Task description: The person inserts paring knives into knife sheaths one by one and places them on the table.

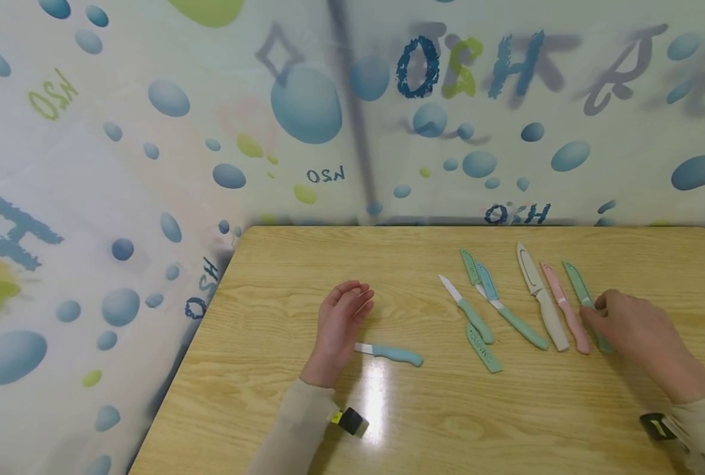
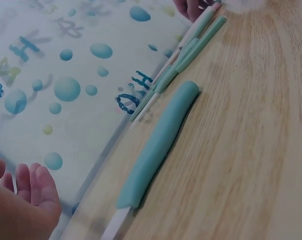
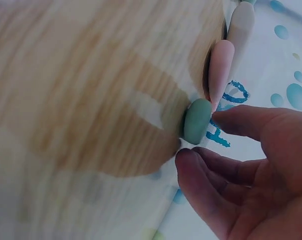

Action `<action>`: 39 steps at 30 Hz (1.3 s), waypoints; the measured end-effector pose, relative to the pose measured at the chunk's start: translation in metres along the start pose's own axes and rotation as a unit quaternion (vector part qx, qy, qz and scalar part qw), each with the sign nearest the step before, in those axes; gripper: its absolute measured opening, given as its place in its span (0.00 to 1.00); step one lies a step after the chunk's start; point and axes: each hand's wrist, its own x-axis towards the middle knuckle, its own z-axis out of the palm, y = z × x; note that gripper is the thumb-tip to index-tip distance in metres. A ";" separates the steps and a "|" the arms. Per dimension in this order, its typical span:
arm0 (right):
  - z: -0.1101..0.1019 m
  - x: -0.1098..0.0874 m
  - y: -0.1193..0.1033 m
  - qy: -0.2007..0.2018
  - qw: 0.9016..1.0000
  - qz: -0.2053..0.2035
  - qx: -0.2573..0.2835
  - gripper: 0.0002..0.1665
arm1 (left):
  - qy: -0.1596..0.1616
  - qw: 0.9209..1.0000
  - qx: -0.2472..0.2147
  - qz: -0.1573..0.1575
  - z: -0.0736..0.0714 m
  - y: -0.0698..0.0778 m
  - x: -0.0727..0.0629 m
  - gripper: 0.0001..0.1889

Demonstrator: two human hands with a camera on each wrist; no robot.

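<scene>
My right hand is at the far right knife, a green knife whose blade end is covered by a green sheath. In the right wrist view, the thumb and fingers are on either side of its green handle, curled about it. Left of that knife lie a pink knife and a beige knife. My left hand hovers over the left part of the table, palm turned inward, fingers loosely bent, holding nothing. Beside it lies a blue-handled knife with a bare blade partly hidden by the hand.
Mid-table lies a small green-handled knife with its blade bare, and a loose green sheath touches it. A longer green-handled knife lies beside them, a blue sheath and another green sheath at its blade. A patterned wall stands behind the table.
</scene>
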 end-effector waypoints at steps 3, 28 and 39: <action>-0.002 -0.003 -0.002 0.012 1.000 0.002 0.006 0.35 | 0.001 1.000 0.001 -0.001 0.000 0.001 0.000 0.06; -0.002 -0.018 -0.035 0.102 0.994 -0.024 -0.004 0.31 | -0.034 0.999 0.042 0.000 0.009 -0.008 0.000 0.06; 0.003 -0.025 -0.037 0.103 0.992 -0.063 0.017 0.30 | -0.192 0.952 0.240 0.001 0.045 -0.030 -0.010 0.16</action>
